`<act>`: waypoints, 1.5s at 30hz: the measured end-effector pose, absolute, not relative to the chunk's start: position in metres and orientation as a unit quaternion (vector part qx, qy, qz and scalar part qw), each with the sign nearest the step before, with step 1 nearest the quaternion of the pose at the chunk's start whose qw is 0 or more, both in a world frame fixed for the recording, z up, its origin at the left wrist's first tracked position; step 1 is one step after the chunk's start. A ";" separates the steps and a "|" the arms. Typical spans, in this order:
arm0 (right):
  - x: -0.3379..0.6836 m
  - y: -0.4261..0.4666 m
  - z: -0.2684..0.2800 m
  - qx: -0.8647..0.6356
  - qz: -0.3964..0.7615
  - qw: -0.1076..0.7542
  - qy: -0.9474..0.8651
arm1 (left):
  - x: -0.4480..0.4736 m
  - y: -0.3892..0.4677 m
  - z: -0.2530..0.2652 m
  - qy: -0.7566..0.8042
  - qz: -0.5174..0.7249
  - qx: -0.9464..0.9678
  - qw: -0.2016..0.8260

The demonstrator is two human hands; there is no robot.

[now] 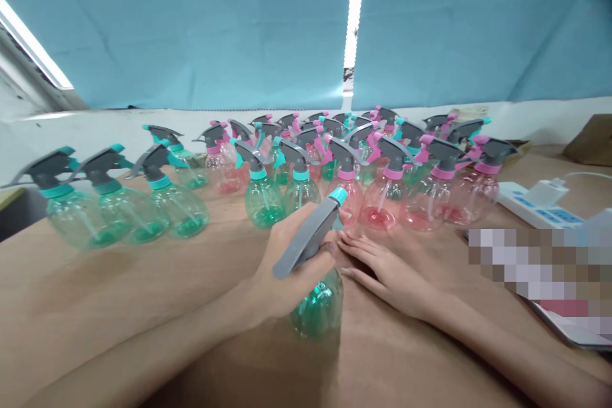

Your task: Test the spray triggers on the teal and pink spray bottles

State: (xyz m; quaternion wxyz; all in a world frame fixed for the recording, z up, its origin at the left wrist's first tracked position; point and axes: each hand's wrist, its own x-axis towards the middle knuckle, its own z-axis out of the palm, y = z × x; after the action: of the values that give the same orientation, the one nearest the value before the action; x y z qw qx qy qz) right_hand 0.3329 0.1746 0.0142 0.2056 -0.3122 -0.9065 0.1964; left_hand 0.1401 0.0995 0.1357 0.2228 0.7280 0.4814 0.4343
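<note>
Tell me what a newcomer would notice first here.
Probably the green spray bottle at front centre, gripped in the left hand, the right hand beside it. Behind stands a crowd of green and pink spray bottles. Above, a bright light strip crosses blue sheeting.

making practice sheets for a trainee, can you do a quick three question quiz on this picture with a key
1. Multiple choice: what does the left hand grip?
a) a pink-collared bottle
b) a green-tinted spray bottle
c) a white cable

2. True or false: the white power strip lies to the right of the standing spray bottles.

3. Fill in: the collar on the standing bottle nearest the power strip is ____ in colour.

Key: 1 b; 2 true; 3 pink.
</note>
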 end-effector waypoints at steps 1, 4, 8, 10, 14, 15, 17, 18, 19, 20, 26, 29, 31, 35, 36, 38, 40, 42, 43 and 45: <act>0.333 0.175 0.014 -0.312 0.198 0.207 -0.906 | 0.140 0.099 0.136 0.477 0.440 0.727 0.224; 0.333 0.175 0.014 -0.312 0.201 0.208 -0.905 | 0.142 0.099 0.136 0.466 0.442 0.729 0.239; 0.333 0.176 0.014 -0.307 0.201 0.206 -0.907 | 0.146 0.102 0.137 0.466 0.440 0.730 0.239; 0.333 0.176 0.014 -0.302 0.205 0.212 -0.907 | 0.147 0.103 0.137 0.462 0.445 0.729 0.240; 0.333 0.176 0.015 -0.304 0.210 0.222 -0.903 | 0.148 0.102 0.139 0.473 0.437 0.728 0.234; 0.333 0.176 0.015 -0.307 0.210 0.221 -0.901 | 0.149 0.102 0.139 0.480 0.434 0.726 0.231; 0.333 0.176 0.016 -0.311 0.209 0.212 -0.903 | 0.150 0.101 0.140 0.493 0.430 0.721 0.229; 0.333 0.176 0.016 -0.310 0.207 0.206 -0.905 | 0.150 0.101 0.140 0.496 0.430 0.719 0.229; 0.333 0.176 0.017 -0.307 0.205 0.202 -0.907 | 0.151 0.101 0.139 0.499 0.429 0.717 0.229; 0.333 0.176 0.017 -0.305 0.203 0.200 -0.909 | 0.151 0.102 0.139 0.499 0.431 0.716 0.228; 0.333 0.176 0.017 -0.308 0.203 0.207 -0.906 | 0.149 0.102 0.138 0.497 0.437 0.716 0.223; 0.334 0.177 0.016 -0.303 0.204 0.205 -0.908 | 0.148 0.102 0.140 0.499 0.445 0.709 0.224; 0.334 0.177 0.016 -0.301 0.205 0.205 -0.909 | 0.148 0.102 0.139 0.500 0.442 0.708 0.230; 0.333 0.177 0.018 -0.301 0.209 0.215 -0.905 | 0.150 0.103 0.137 0.487 0.443 0.710 0.248; 0.333 0.177 0.019 -0.301 0.210 0.214 -0.905 | 0.150 0.103 0.137 0.482 0.445 0.711 0.254; 0.333 0.176 0.020 -0.300 0.211 0.211 -0.906 | 0.151 0.103 0.138 0.473 0.449 0.713 0.257; 0.333 0.176 0.021 -0.299 0.212 0.213 -0.906 | 0.151 0.102 0.140 0.475 0.446 0.715 0.252; 0.333 0.176 0.021 -0.302 0.214 0.217 -0.903 | 0.151 0.101 0.143 0.482 0.436 0.717 0.251; 0.333 0.175 0.022 -0.304 0.216 0.217 -0.902 | 0.151 0.101 0.144 0.480 0.432 0.721 0.252; 0.333 0.175 0.022 -0.307 0.218 0.213 -0.901 | 0.150 0.101 0.144 0.470 0.427 0.730 0.253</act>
State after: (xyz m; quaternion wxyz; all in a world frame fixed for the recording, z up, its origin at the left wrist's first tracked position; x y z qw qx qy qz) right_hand 0.3328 0.1746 0.0220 0.2133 -0.3073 -0.9014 0.2181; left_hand 0.1501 0.1011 0.1443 0.2535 0.7298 0.4702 0.4267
